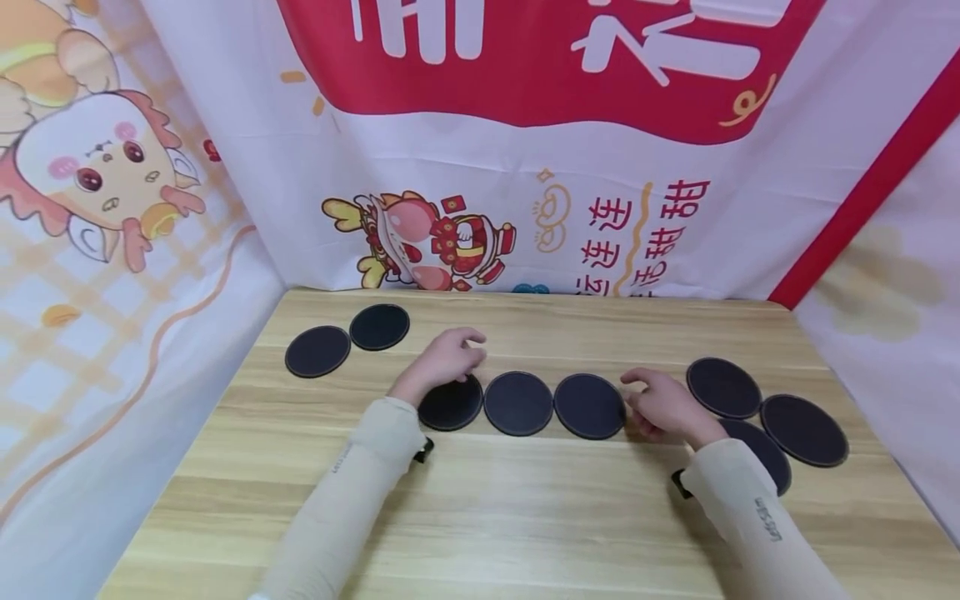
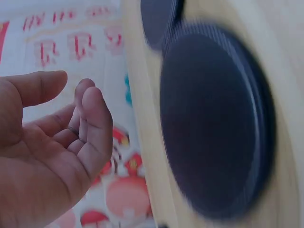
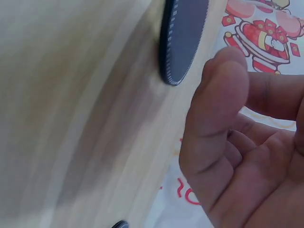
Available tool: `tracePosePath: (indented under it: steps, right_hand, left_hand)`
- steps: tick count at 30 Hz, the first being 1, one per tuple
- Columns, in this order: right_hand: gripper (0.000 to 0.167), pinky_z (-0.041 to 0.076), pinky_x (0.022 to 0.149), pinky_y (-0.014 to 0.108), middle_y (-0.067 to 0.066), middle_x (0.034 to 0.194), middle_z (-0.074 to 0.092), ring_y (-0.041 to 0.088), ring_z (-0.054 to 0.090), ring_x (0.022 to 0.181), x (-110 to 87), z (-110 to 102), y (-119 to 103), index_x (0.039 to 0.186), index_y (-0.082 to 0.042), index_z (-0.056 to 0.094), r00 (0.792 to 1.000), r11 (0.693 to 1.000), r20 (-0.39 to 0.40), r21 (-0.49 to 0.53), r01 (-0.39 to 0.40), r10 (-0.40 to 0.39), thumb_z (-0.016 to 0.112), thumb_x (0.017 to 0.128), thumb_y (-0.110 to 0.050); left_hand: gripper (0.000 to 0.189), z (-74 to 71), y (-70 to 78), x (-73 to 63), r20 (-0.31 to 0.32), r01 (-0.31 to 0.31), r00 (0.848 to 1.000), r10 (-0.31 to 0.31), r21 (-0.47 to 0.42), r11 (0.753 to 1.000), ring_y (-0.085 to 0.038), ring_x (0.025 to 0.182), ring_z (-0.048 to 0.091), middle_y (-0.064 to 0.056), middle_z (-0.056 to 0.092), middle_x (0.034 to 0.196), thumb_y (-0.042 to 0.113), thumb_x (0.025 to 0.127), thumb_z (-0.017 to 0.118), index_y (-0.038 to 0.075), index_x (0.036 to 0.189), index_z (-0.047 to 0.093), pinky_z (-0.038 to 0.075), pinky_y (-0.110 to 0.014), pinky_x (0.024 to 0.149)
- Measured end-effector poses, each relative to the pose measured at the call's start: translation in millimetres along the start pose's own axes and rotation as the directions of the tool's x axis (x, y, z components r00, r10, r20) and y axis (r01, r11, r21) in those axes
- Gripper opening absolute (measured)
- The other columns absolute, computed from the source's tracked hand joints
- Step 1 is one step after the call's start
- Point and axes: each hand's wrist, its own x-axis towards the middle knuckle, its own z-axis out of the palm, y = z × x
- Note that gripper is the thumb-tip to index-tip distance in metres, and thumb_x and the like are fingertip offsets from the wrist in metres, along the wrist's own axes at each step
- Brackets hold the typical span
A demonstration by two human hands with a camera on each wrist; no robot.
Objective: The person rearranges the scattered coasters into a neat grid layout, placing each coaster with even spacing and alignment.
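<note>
Three dark round coasters with stitched rims lie in a row in the middle of the wooden table: a left one [image 1: 450,410], a middle one [image 1: 518,404] and a right one [image 1: 590,406]. Over the far edge of the left coaster hovers my left hand [image 1: 447,357], which partly covers it in the head view. Its fingers are loosely bent and hold nothing; a coaster [image 2: 213,123] fills the right of the left wrist view. Just right of the row is my right hand [image 1: 660,404], fingers relaxed, with a coaster [image 3: 187,38] beyond the fingertips in the right wrist view.
Two more coasters, one [image 1: 318,352] nearer and one [image 1: 379,327] farther, lie at the back left. A group of three, with one [image 1: 723,387] at the back, one [image 1: 805,430] outermost and one [image 1: 761,454] partly under the right forearm, lies right. Printed cloth [image 1: 525,208] hangs behind the table.
</note>
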Motion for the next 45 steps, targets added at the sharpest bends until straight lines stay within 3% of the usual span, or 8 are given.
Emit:
tracePosePath:
  steps: [5, 11, 16, 22, 26, 29, 40, 45]
  right_hand:
    - [0.040, 0.050, 0.048, 0.036, 0.011, 0.068, 0.058, 0.020, 0.054, 0.051, 8.8, 7.9, -13.9, 0.142, 0.001, 0.049, 0.997, 0.997, -0.026, 0.016, 0.076, -0.076, 0.052, 0.104, -0.010]
    - [0.036, 0.055, 0.052, 0.038, 0.013, 0.075, 0.060, 0.023, 0.059, 0.055, 24.1, 25.4, -41.6, 0.139, 0.000, 0.053, 0.984, 0.985, -0.042, 0.011, 0.171, -0.171, 0.053, 0.104, -0.009]
    - [0.036, 0.055, 0.051, 0.037, 0.015, 0.077, 0.062, 0.024, 0.059, 0.054, 42.1, 47.4, -74.1, 0.138, -0.004, 0.055, 0.977, 0.977, -0.019, 0.015, 0.212, -0.212, 0.055, 0.103, -0.010]
    - [0.040, 0.055, 0.050, 0.035, 0.018, 0.082, 0.065, 0.021, 0.060, 0.053, 68.9, 83.0, -124.3, 0.141, -0.007, 0.054, 0.968, 0.968, 0.029, 0.035, 0.248, -0.249, 0.055, 0.101, -0.009]
    - [0.039, 0.056, 0.050, 0.036, 0.026, 0.087, 0.066, 0.020, 0.060, 0.052, 84.0, 114.7, -158.9, 0.139, -0.004, 0.055, 0.957, 0.963, 0.120, 0.092, 0.253, -0.263, 0.055, 0.100, -0.007]
    - [0.037, 0.057, 0.051, 0.035, 0.027, 0.091, 0.067, 0.020, 0.060, 0.053, 92.4, 138.4, -181.4, 0.137, -0.003, 0.056, 0.951, 0.966, 0.180, 0.102, 0.237, -0.252, 0.055, 0.100, -0.008]
    - [0.044, 0.057, 0.050, 0.034, 0.020, 0.082, 0.065, 0.024, 0.062, 0.055, 105.3, 211.7, -222.4, 0.141, 0.002, 0.052, 0.933, 0.977, 0.300, 0.135, 0.165, -0.199, 0.054, 0.098, -0.005]
    - [0.045, 0.057, 0.050, 0.033, 0.017, 0.084, 0.065, 0.024, 0.063, 0.056, 111.2, 222.4, -222.3, 0.142, 0.001, 0.050, 0.934, 0.977, 0.308, 0.167, 0.136, -0.182, 0.055, 0.098, -0.006]
  left_hand:
    - [0.040, -39.3, -25.6, -10.7, -0.113, 0.036, 0.993, -0.020, 0.141, 0.989, -0.025, 0.076, 0.065, -0.015, 0.068, 0.092, 0.015, 0.100, 0.059, -0.002, 0.136, 0.059, 0.053, -0.036, 0.070]
    - [0.038, -90.3, -63.8, -19.6, -0.235, 0.095, 0.971, -0.037, 0.241, 0.966, -0.036, 0.107, 0.064, -0.024, 0.067, 0.117, 0.012, 0.099, 0.058, -0.004, 0.133, 0.060, 0.047, -0.049, 0.098]
    - [0.041, -128.9, -95.6, -26.7, -0.337, 0.167, 0.939, -0.067, 0.278, 0.946, -0.039, 0.111, 0.058, -0.027, 0.063, 0.121, 0.005, 0.094, 0.049, -0.008, 0.132, 0.058, 0.043, -0.051, 0.101]
    - [0.052, -164.9, -123.7, -39.0, -0.387, 0.308, 0.908, -0.157, 0.368, 0.877, -0.054, 0.122, 0.046, -0.037, 0.050, 0.133, 0.010, 0.090, 0.047, -0.010, 0.138, 0.052, 0.039, -0.061, 0.101]
    - [0.059, -177.0, -137.4, -49.6, -0.316, 0.407, 0.905, -0.285, 0.450, 0.795, -0.062, 0.125, 0.032, -0.043, 0.034, 0.140, 0.021, 0.097, 0.054, -0.009, 0.146, 0.041, 0.033, -0.070, 0.098]
    - [0.067, -178.3, -140.8, -53.5, -0.268, 0.439, 0.897, -0.351, 0.467, 0.768, -0.063, 0.127, 0.028, -0.044, 0.028, 0.143, 0.027, 0.100, 0.056, -0.009, 0.151, 0.033, 0.030, -0.072, 0.099]
    - [0.068, -182.2, -133.9, -72.3, -0.243, 0.494, 0.869, -0.431, 0.382, 0.781, -0.059, 0.127, 0.033, -0.041, 0.036, 0.137, 0.032, 0.095, 0.067, -0.012, 0.140, 0.042, 0.035, -0.066, 0.102]
    - [0.048, -186.9, -138.6, -82.6, -0.243, 0.426, 0.902, -0.357, 0.358, 0.831, -0.047, 0.112, 0.054, -0.033, 0.057, 0.124, 0.023, 0.096, 0.066, -0.014, 0.124, 0.055, 0.043, -0.056, 0.098]
